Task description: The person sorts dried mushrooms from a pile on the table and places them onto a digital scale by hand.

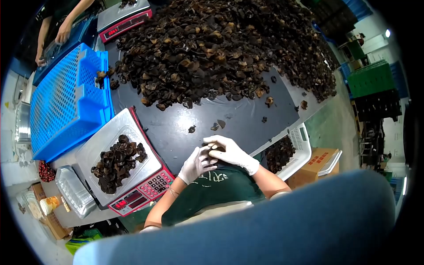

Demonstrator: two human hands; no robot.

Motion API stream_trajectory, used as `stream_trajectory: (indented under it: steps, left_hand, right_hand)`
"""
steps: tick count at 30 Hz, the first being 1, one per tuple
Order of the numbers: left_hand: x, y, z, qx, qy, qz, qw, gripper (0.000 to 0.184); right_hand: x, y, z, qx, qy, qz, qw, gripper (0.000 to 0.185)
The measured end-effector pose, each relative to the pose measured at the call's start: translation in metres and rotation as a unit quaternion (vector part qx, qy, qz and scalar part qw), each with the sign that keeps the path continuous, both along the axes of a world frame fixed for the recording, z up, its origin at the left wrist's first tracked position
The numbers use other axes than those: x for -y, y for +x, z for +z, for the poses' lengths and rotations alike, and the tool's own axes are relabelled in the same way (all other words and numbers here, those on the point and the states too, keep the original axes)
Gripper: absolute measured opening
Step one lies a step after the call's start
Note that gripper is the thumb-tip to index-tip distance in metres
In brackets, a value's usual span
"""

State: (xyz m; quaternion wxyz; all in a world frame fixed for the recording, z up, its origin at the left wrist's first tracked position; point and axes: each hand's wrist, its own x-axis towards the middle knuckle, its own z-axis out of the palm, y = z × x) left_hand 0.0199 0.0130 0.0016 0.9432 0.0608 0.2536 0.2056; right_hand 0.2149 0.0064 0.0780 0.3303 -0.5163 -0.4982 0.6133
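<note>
My left hand (197, 165) and my right hand (231, 154), both in white gloves, meet in front of my dark green apron at the table's near edge. The fingers of both are bent in and closed, touching each other. A small dark brown piece, resembling black fungus, shows partly between the right fingers; whatever the left fingers hold is hidden. Just beyond lie a few loose black fungus pieces (221, 124) on the dark tabletop (176, 128). To the left, a clear plastic tray of black fungus (115, 164) rests on a red scale (154, 187).
A large heap of black fungus (207, 57) covers the table's far side. Left stand a blue crate (66, 101), clear plastic trays (75, 190) and a second scale (126, 24). A white basket (301, 148) and cardboard box (311, 170) are right. Another person's hands (64, 32) work upper left.
</note>
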Motion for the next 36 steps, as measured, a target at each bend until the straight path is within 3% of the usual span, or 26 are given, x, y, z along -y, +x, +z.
stream_trajectory:
  steps: [2,3,5,6,8,10,12,13,14,15,16,19,23,24,26,27,28,30,32,34,36]
  left_hand:
    - [0.005,-0.008,-0.011,-0.035,-0.034,0.026,0.998,0.041]
    - [0.006,-0.01,-0.013,-0.048,-0.046,0.038,0.997,0.029]
    - [0.01,-0.015,-0.014,-0.177,0.114,-0.006,0.978,0.018]
    - [0.012,-0.016,-0.014,-0.235,0.214,-0.044,0.947,0.016]
    - [0.017,-0.01,-0.028,-0.253,0.358,-0.041,0.898,0.012]
    - [0.016,0.004,-0.024,-0.264,0.598,0.052,0.755,0.016]
    - [0.012,0.008,-0.017,-0.292,0.694,-0.028,0.658,0.028]
    - [0.013,0.009,-0.023,-0.294,0.728,-0.057,0.617,0.03]
    - [0.013,0.011,-0.032,-0.296,0.759,-0.085,0.573,0.031]
    - [0.007,0.015,-0.036,-0.312,0.781,-0.191,0.506,0.033]
    - [0.006,0.015,-0.039,-0.32,0.791,-0.203,0.48,0.026]
    - [0.006,0.019,-0.038,-0.323,0.792,-0.209,0.475,0.01]
    - [0.009,0.007,-0.032,-0.287,0.685,0.051,0.668,0.008]
    - [0.009,0.003,-0.013,-0.306,0.607,0.09,0.728,0.006]
    - [0.007,-0.016,0.03,-0.349,0.559,0.132,0.741,0.006]
    - [0.004,-0.03,0.058,-0.377,0.547,0.147,0.733,0.007]
    - [0.0,-0.045,0.085,-0.394,0.579,0.199,0.685,0.007]
    - [-0.01,-0.08,0.103,-0.473,0.664,0.267,0.513,0.012]
    - [-0.021,-0.11,0.111,-0.605,0.675,0.271,0.324,0.022]
    - [-0.028,-0.122,0.126,-0.727,0.629,0.161,0.227,0.033]
    - [-0.029,-0.137,0.104,-0.741,0.634,0.088,0.203,0.038]
  right_hand:
    - [-0.005,-0.004,-0.018,0.066,0.087,0.003,0.994,0.037]
    - [-0.011,-0.003,-0.028,0.127,0.098,-0.013,0.987,0.035]
    - [-0.029,-0.004,-0.038,0.201,0.141,-0.031,0.969,0.029]
    - [-0.039,-0.004,-0.036,0.221,0.108,-0.013,0.969,0.028]
    - [-0.061,-0.008,-0.052,0.264,0.171,-0.04,0.948,0.027]
    - [-0.087,-0.02,-0.064,0.248,0.208,-0.066,0.944,0.029]
    - [-0.113,-0.033,-0.072,0.321,0.327,-0.114,0.881,0.031]
    - [-0.123,-0.038,-0.073,0.32,0.33,-0.113,0.881,0.031]
    - [-0.131,-0.043,-0.073,0.405,0.288,-0.085,0.864,0.031]
    - [-0.138,-0.045,-0.075,0.486,0.244,-0.056,0.838,0.032]
    - [-0.144,-0.045,-0.083,0.475,0.25,-0.06,0.842,0.025]
    - [-0.147,-0.035,-0.094,0.395,0.301,-0.075,0.865,0.013]
    - [-0.124,-0.031,-0.078,0.251,0.241,-0.119,0.93,0.014]
    - [-0.117,-0.031,-0.077,0.217,0.222,-0.12,0.943,0.014]
    - [-0.105,-0.042,-0.062,0.082,0.156,-0.098,0.98,0.013]
    - [-0.101,-0.059,-0.029,0.046,0.171,-0.073,0.982,0.013]
    - [-0.099,-0.073,-0.002,0.011,0.188,-0.052,0.981,0.014]
    - [-0.105,-0.09,0.008,0.113,0.281,0.033,0.952,0.012]
    - [-0.116,-0.111,0.006,0.103,0.301,0.047,0.947,0.009]
    - [-0.127,-0.124,-0.001,0.134,0.293,0.057,0.945,0.01]
    - [-0.136,-0.13,-0.011,0.191,0.271,0.055,0.942,0.015]
